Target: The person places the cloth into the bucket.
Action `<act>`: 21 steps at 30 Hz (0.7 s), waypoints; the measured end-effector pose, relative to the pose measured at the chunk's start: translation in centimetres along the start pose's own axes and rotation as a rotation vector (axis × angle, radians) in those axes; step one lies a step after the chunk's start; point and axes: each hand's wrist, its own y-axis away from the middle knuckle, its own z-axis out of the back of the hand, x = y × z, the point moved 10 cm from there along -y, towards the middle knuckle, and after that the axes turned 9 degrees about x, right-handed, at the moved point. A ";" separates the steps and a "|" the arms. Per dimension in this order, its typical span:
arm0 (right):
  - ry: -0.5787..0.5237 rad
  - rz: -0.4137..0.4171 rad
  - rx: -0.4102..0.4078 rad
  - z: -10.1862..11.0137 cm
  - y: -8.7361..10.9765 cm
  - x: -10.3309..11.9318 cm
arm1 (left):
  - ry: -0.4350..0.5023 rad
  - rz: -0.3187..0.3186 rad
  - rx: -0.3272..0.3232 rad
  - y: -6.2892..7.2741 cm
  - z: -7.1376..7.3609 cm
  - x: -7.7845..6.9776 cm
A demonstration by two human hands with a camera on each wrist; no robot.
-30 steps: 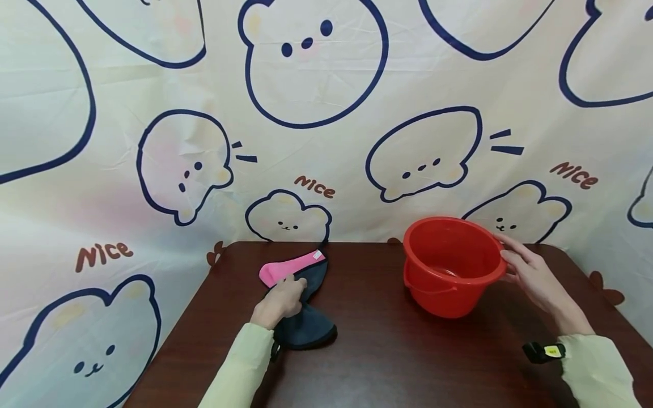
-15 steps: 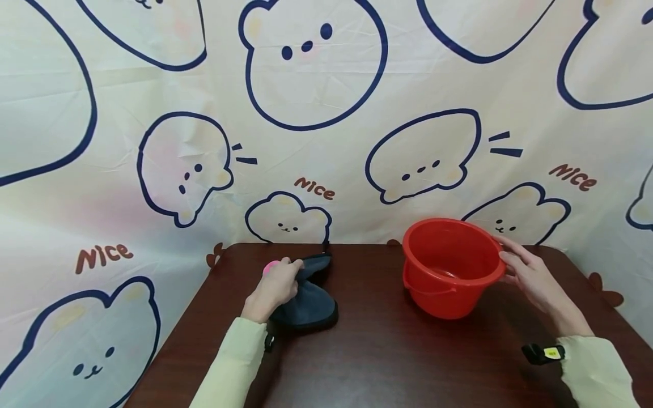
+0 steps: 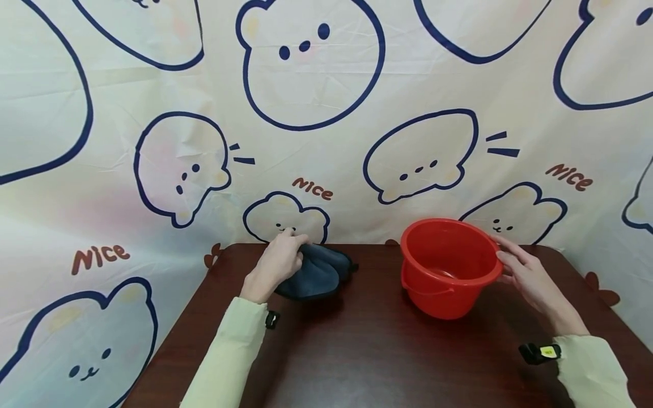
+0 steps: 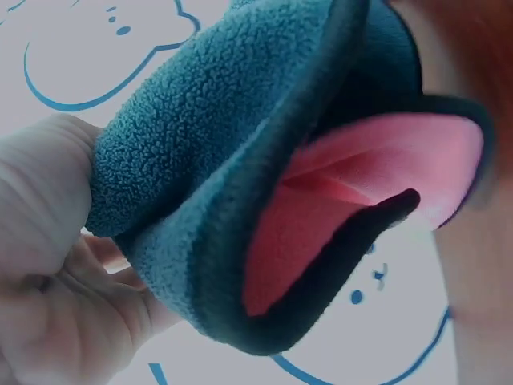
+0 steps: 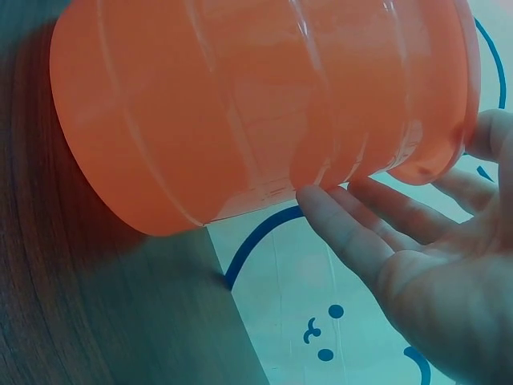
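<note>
My left hand [image 3: 275, 262] grips a dark blue fleecy cloth [image 3: 317, 276] with black edging, holding it bunched over the far left part of the table. In the left wrist view the cloth [image 4: 192, 136] hangs folded, its pink lining [image 4: 300, 249] showing inside the fold; part of my hand is hidden behind it. To the right stands a red plastic bucket [image 3: 446, 300], upright, its mouth facing me. My right hand [image 3: 535, 283] touches the bucket's right side at the rim; in the right wrist view its fingers [image 5: 345, 233] lie nearly straight against the outer wall.
The dark brown table [image 3: 367, 351] reaches back to a cream fabric backdrop [image 3: 316, 85] printed with bear outlines. The bucket's thin handle [image 3: 431, 290] hangs down at its front. Wrist straps with small black devices sit at both sleeves.
The left hand has lifted the cloth up and away from me, bunching it; the pink side is now turned out of the head view. The right hand and bucket have stayed put.
</note>
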 end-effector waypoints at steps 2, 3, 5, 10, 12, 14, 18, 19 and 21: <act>-0.007 -0.002 0.002 0.0 -0.1 0.0 | -0.004 -0.020 -0.020 -0.3 0.8 -0.6; -0.009 -0.002 0.003 0.0 -0.1 -0.1 | -0.001 -0.033 -0.033 -0.4 1.2 -0.9; -0.009 -0.009 0.001 0.1 -0.1 -0.2 | 0.007 -0.066 -0.073 -0.5 2.1 -1.6; 0.000 -0.012 0.002 -0.1 -0.2 -0.2 | 0.062 -0.111 -0.195 -0.7 4.4 -3.1; 0.004 -0.010 0.003 -0.1 -0.3 -0.2 | 0.081 -0.117 -0.232 -0.8 5.3 -3.9; 0.010 -0.022 -0.004 0.0 -0.2 -0.3 | 0.099 -0.134 -0.255 -1.2 6.1 -4.9; 0.032 -0.029 -0.011 0.3 0.1 -0.5 | 0.128 -0.179 -0.290 -1.9 7.4 -7.3; 0.034 -0.028 -0.010 0.3 0.1 -0.6 | 0.136 -0.185 -0.301 -2.1 7.7 -7.8; 0.032 -0.015 -0.001 0.1 0.0 -0.5 | 0.154 -0.197 -0.332 -2.2 8.5 -8.6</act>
